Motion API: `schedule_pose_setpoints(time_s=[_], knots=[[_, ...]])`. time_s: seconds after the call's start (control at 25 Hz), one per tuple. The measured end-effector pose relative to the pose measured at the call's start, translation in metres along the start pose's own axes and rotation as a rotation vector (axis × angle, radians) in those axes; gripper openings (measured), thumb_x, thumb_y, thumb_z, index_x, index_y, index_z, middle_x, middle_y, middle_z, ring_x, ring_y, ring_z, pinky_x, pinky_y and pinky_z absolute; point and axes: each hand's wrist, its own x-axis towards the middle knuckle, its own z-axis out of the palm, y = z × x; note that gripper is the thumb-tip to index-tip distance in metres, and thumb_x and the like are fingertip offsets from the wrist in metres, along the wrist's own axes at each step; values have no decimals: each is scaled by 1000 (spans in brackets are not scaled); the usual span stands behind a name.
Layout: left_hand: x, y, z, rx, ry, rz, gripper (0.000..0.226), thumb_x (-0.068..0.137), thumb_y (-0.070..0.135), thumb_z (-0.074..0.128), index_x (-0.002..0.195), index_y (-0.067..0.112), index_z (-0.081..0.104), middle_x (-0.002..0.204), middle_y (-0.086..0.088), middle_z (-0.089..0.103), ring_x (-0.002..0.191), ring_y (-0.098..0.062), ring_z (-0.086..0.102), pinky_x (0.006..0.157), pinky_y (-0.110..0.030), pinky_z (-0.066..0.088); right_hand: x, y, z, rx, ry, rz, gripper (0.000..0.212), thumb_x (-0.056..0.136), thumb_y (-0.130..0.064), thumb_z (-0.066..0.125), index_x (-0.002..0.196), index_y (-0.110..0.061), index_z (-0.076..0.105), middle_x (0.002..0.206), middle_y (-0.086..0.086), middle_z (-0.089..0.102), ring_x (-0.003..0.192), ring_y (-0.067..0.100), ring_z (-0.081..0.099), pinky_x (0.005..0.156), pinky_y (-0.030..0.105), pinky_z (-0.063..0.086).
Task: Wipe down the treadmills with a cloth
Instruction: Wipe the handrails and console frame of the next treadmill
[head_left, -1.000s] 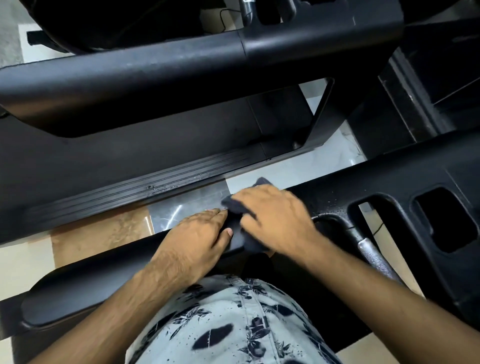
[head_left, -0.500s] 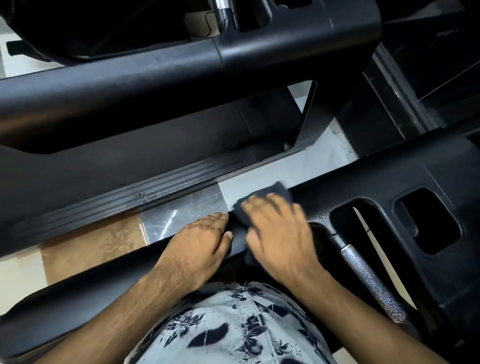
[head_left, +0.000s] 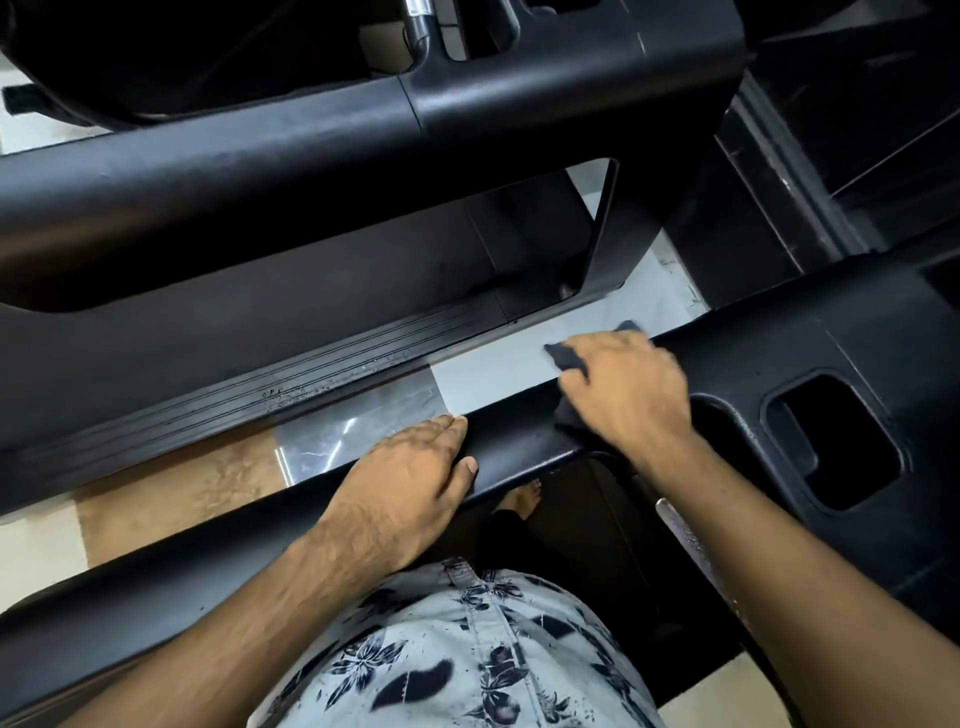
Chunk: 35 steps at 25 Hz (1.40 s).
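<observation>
Black textured plastic makes up nearly everything in view: the near treadmill, whose handrail runs from lower left up to the console at right, and a second treadmill beyond it across a strip of tiled floor. The near console has a rectangular pocket moulded into it, so dark inside that nothing in it can be made out. The longer opening beside it is partly covered by the right forearm. The cloth, dark and bunched, lies on the handrail where it meets the console, under the right hand. That hand's grip is closed over it, fingers bent down across the fabric. Only a corner past the fingertips, a scrap at the far edge and a fold below the palm show; the fingertips are blurred and the thumb is hidden. The left hand rests palm down on the handrail just to the left, apart from the cloth, its grip relaxed with fingers straight and together, holding nothing. Below the rail a bare foot shows on the dark deck, and a dimpled metal bar is half hidden by the right arm. A pale shirt with a dark floral print is cut off at the bottom edge.
</observation>
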Motion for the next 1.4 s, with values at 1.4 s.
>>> schedule_pose_setpoints(time_s=[1.4], knots=[[64,53,17,-19,-16,2,55,102,42,30,152,18,28,158,3,28,145,-7,25,119,-24,17,-53,55,36,-47,181,-378,58,86,-36,45,143,-28,51,150,-4,50,136,23,47,100,50,44]])
